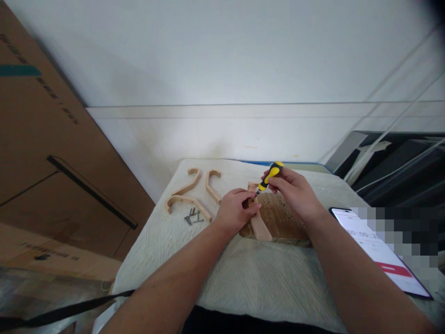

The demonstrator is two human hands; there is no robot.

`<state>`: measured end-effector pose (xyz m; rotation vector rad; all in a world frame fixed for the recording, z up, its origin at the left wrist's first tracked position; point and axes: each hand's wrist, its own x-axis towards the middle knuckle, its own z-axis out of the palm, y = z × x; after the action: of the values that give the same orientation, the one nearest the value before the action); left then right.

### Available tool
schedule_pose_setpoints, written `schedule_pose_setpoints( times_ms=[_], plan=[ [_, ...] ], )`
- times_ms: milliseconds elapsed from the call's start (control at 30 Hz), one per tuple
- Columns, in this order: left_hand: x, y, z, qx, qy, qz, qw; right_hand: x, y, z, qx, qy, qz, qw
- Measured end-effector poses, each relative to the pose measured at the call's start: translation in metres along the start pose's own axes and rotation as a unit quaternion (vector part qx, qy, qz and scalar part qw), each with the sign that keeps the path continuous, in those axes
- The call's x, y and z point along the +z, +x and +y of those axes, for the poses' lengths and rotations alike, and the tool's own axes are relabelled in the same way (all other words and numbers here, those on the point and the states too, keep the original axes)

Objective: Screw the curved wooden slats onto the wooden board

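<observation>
My right hand (294,188) is closed around the handle of a yellow and black screwdriver (273,172). Its shaft slants down to the left, and the tip meets a pale wooden hook (261,228) lying across a brown wooden block (283,220). Thumb and fingers of my left hand (236,208) are pinched at the hook beside the screwdriver tip; a screw there is too small to make out clearly. To the left lie more wooden hooks, one (187,200) in front, one (189,182) behind it and one (211,185) nearer my hand. Several loose screws (193,216) sit by them.
A white textured cloth (264,273) covers the table. At the right lies a phone (378,250) with a timer on its screen. A large cardboard box (62,153) stands at the left, a white wall (222,69) behind, and dark flat panels (406,167) at the right.
</observation>
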<state>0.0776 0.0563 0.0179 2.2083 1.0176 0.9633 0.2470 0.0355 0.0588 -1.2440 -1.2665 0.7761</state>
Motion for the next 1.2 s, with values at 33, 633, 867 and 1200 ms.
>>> schedule_pose_setpoints(
  times_ms=[33,633,867,1200],
  plan=[
    [0.0,0.0,0.0,0.001,0.0,0.0,1.0,0.0,0.0,0.0,0.0,0.002,0.002,1.0],
    [-0.001,0.001,0.0,-0.01,0.0,-0.012,1.0,0.002,0.0,0.002,-0.013,0.005,-0.008,1.0],
    [-0.001,0.002,0.001,-0.016,-0.001,-0.017,1.0,0.004,0.002,0.004,-0.014,-0.087,0.029,0.996],
    [-0.001,0.001,0.0,-0.014,-0.001,-0.015,1.0,0.003,0.003,0.01,0.012,-0.085,0.017,0.996]
  ],
)
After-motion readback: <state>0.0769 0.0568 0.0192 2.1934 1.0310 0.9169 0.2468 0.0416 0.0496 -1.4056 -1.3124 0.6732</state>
